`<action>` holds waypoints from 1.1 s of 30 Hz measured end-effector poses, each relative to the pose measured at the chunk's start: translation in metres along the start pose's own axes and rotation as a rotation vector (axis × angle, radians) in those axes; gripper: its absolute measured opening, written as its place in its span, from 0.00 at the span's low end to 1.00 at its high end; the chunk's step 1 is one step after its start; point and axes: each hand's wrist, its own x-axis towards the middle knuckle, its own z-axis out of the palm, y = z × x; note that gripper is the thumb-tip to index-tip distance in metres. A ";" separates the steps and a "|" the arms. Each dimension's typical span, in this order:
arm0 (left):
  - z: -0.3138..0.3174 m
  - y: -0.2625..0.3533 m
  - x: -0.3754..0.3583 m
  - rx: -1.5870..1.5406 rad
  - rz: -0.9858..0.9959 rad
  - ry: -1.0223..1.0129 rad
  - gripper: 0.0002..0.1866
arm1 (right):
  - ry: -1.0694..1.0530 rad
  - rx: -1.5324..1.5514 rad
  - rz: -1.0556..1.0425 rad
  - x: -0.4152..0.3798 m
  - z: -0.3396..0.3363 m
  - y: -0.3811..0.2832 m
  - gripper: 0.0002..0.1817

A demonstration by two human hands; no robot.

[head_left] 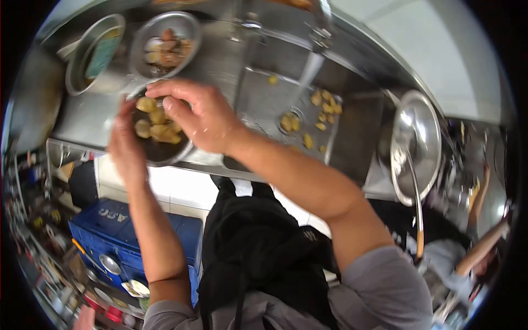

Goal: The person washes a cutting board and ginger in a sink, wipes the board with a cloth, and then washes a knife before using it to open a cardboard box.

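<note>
The worktop [82, 122] is the widest thing before me, with the sink [263, 96] let into it on the right and water [311, 71] falling in. Left of the sink, my bowl [158, 151] sits at the worktop's front edge; with droplets on my skin, I judge the rim could slip and tip over that edge. My right hand [208, 117] spans the bowl, thumb and fingers parted, nothing visible between them; my left hand [126, 142] lies along its left side, too blurred for me to tell whether that grip is closed. The yellow pieces [163, 132] inside might spill if I tilted far. Steel looks smooth and shiny, the bowl round and dark inside, the pieces lumpy and blunt.
</note>
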 end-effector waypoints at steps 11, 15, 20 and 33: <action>0.167 0.039 -0.056 0.100 -0.037 -0.919 0.14 | -0.235 -1.042 1.038 -0.280 -0.272 0.158 0.25; 0.278 -0.046 -0.097 0.537 0.274 -1.568 0.23 | -0.580 -0.992 1.111 -0.285 -0.256 0.165 0.26; 0.366 -0.134 -0.147 0.971 0.411 -1.935 0.34 | -0.229 -0.840 0.981 -0.264 -0.265 0.192 0.27; 0.395 -0.195 -0.112 0.089 -0.193 -1.017 0.21 | 0.138 -0.477 0.651 -0.115 -0.188 0.207 0.19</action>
